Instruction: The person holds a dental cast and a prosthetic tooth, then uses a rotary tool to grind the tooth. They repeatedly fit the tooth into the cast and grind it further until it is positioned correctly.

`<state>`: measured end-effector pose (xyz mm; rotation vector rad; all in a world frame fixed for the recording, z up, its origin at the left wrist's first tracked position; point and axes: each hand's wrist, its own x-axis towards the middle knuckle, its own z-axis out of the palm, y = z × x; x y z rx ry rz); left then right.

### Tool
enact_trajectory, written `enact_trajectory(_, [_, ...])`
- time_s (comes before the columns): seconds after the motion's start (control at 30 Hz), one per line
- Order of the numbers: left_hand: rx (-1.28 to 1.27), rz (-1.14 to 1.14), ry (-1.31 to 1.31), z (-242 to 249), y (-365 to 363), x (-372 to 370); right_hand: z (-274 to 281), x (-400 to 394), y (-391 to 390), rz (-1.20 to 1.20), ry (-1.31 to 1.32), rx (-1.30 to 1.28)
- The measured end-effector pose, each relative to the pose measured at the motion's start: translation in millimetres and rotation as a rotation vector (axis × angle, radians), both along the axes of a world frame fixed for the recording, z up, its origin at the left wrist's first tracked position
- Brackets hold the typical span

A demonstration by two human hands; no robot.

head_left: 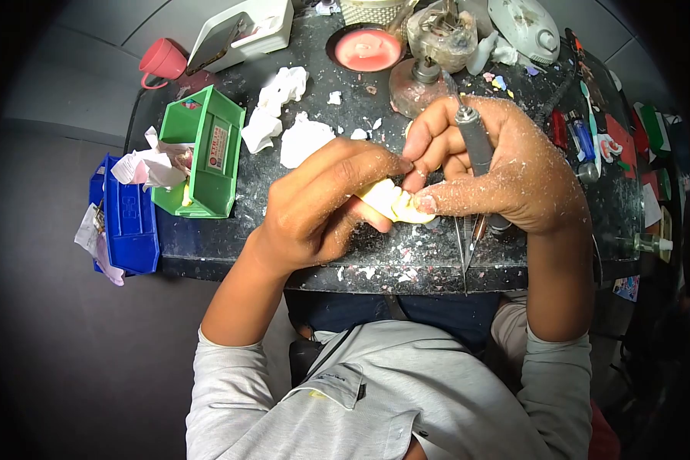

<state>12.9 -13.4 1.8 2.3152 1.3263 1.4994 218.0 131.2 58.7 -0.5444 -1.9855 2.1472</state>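
A pale yellow moulded piece [397, 202] is held between both hands above the front of the dark work table. My left hand [322, 199] has its fingers wrapped round the piece's left end. The thumb of my right hand [506, 172] presses on the piece's right end, its other fingers curled close by. A dark cylindrical handpiece [476, 142] with a metal tip pointing up rests in my right hand, between thumb and forefinger. White dust covers the right hand. Thin metal tools [465, 245] lie just below it.
Green [226, 165] and blue [133, 230] bins stand left, with crumpled white paper [305, 140] nearby. Behind are a pink cup [163, 61], a white tray [262, 34], a dish of pink material [367, 50] and a glass burner [422, 88]. Brushes and small tools lie right. Shavings dot the table [199, 245].
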Motion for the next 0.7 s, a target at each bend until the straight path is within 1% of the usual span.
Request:
enact_trajectory(0.33, [-0.014, 0.001, 0.014, 4.0, -0.7, 0.4, 2.4, 0.5, 1.0, 0.001, -0.003, 0.016])
enact_trajectory(0.43, [-0.03, 0.005, -0.005, 5.0, -1.0, 1.9, 4.8, 2.0, 3.8, 0.021, -0.03, 0.066])
enact_trajectory(0.5, [-0.041, 0.008, -0.024, 6.2, -0.4, 1.1, -1.6, 2.0, 5.3, -0.104, 0.062, 0.105])
enact_trajectory(0.57, [-0.134, 0.089, 0.259, 8.8, 2.4, -1.3, -1.5, 3.6, 7.7, -0.14, 0.086, 0.16])
enact_trajectory(0.6, [-0.248, 0.11, 0.325, 5.7, 1.5, 0.5, 0.2, 4.1, 7.6, -0.189, 0.088, 0.183])
enact_trajectory(0.63, [-0.244, 0.115, 0.324, 2.9, 1.5, 0.7, 1.9, 3.8, 7.1, -0.235, 0.092, 0.206])
enact_trajectory(0.7, [-0.367, 0.082, 0.477, 1.2, 0.7, 0.2, 0.1, 0.2, 0.3, -0.26, 0.131, 0.255])
